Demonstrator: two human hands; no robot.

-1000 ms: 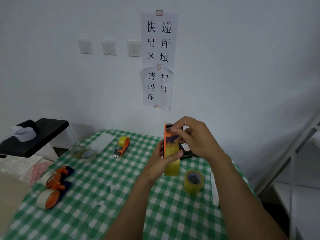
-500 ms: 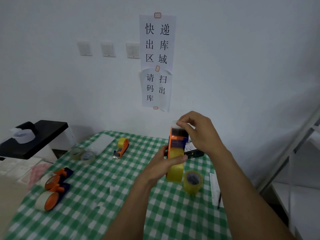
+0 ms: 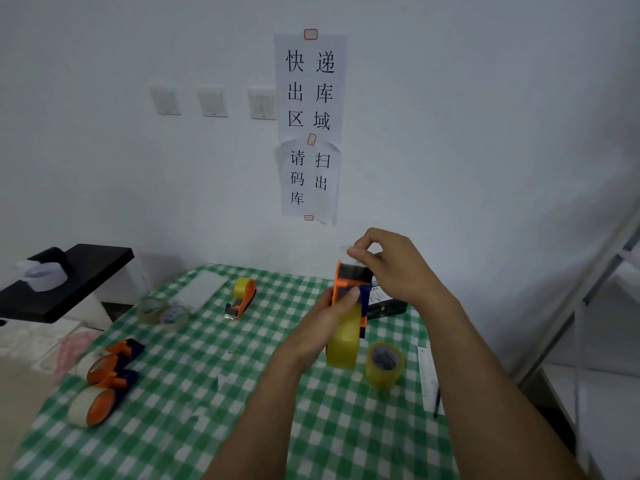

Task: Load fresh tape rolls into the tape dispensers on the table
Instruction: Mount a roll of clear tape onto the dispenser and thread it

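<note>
An orange and blue tape dispenser (image 3: 350, 284) is held upright above the green checked table (image 3: 242, 393) by the left hand (image 3: 323, 318), whose fingers are curled round its body with the thumb pressed against the near side. A yellow tape roll (image 3: 343, 348) is seated in the lower part of the dispenser. Above the dispenser's top edge, a clear tape end (image 3: 346, 252) is pinched between the thumb and forefinger of the right hand (image 3: 398, 268); the other fingers are curled in behind, and whether they touch the dispenser cannot be told. A second yellow roll (image 3: 384, 365) stands on the table just right of the held one, with a white ruler (image 3: 427, 379) further right. A black object (image 3: 389, 304), possibly a scanner, is partly hidden behind the hands. Near the back of the table a loaded dispenser (image 3: 242, 297) lies on its side, and two clear rolls (image 3: 162, 311) lie to its left. Two more orange dispensers (image 3: 104, 382) rest side by side at the left edge. Paper signs (image 3: 310, 88) are taped to the wall, and a black shelf (image 3: 65, 282) is seen at the left.
</note>
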